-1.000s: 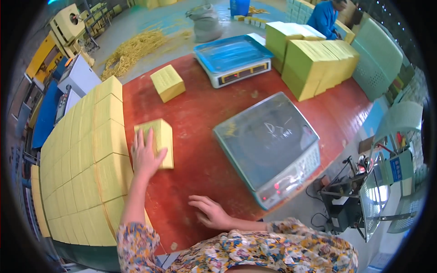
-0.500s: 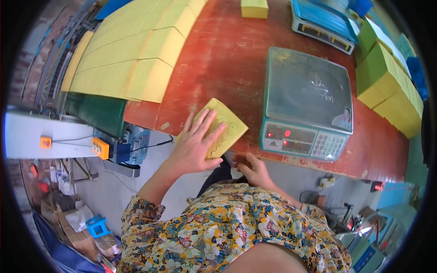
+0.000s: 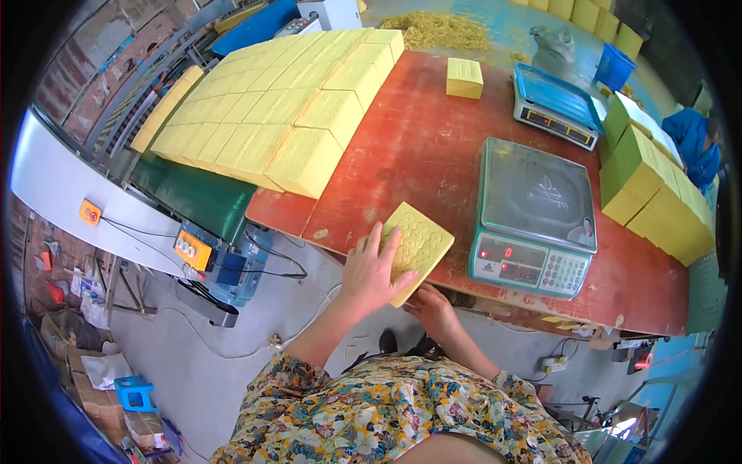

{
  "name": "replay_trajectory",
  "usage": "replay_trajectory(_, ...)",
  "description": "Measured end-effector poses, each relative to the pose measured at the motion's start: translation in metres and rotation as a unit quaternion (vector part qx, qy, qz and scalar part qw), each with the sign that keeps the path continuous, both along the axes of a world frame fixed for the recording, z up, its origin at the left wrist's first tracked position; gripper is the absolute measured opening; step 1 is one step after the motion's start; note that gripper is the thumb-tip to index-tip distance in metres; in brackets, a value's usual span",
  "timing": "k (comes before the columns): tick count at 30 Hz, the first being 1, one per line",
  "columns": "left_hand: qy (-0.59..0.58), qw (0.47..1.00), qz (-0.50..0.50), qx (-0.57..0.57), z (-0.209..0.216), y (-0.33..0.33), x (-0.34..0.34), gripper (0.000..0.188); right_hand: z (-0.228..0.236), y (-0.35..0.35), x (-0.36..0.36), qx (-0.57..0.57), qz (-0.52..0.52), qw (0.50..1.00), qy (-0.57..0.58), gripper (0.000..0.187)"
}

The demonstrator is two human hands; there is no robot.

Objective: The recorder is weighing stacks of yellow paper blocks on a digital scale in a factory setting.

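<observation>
My left hand [image 3: 376,267] lies with spread fingers on a stack of yellow joss paper [image 3: 425,241], its top pressed with rows of round marks. The stack sits at the red table's near edge, turned at an angle, its near corner reaching past the edge. At that corner my right hand [image 3: 434,311] has its fingers curled against the paper; some fingertips are hidden. Right of the stack stands a scale [image 3: 537,193] with a bare grey pan and a lit red display.
Blocks of yellow paper [image 3: 270,116] cover the table's far left beside a green conveyor belt [image 3: 193,193]. One small block [image 3: 464,77] and a second scale [image 3: 556,104] stand farther back. More yellow blocks [image 3: 657,193] line the right edge of the red table [image 3: 386,155].
The view has shifted, showing more of the far room. My right hand has come up to the stack's near corner. My left hand has slid toward the stack's left side.
</observation>
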State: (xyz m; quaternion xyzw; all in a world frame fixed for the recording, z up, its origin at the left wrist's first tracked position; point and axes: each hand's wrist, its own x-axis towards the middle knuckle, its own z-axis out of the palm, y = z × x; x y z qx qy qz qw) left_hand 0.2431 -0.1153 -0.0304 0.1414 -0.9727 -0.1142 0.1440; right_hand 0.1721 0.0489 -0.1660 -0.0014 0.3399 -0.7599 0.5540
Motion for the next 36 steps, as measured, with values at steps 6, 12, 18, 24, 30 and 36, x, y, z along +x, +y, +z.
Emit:
replay_trajectory(6,0.009,0.992,0.009,0.129,-0.009,-0.011,0.034,0.072,0.011,-0.005,0.019,0.018,-0.047,0.999,0.006,0.044)
replay_trajectory(12,0.139,0.961,-0.018,0.238,-0.022,-0.018,0.032,0.073,0.003,-0.006,0.033,0.014,-0.096,0.995,0.024,0.04)
replay_trajectory(18,-0.064,0.674,0.075,0.732,-0.041,-0.065,0.046,0.073,0.011,-0.013,0.044,0.03,-0.132,0.991,0.015,0.032)
replay_trajectory(24,-0.048,0.64,0.077,0.763,-0.046,-0.063,0.066,0.067,0.018,-0.018,0.06,0.021,-0.144,0.989,-0.011,0.032)
replay_trajectory(30,-0.041,0.552,0.001,0.833,-0.073,-0.078,0.068,0.058,0.022,-0.016,0.064,0.013,-0.143,0.989,-0.024,0.034)
replay_trajectory(36,0.008,0.489,0.007,0.872,-0.066,-0.084,0.054,0.056,0.063,-0.008,0.042,0.047,-0.078,0.992,0.09,0.038)
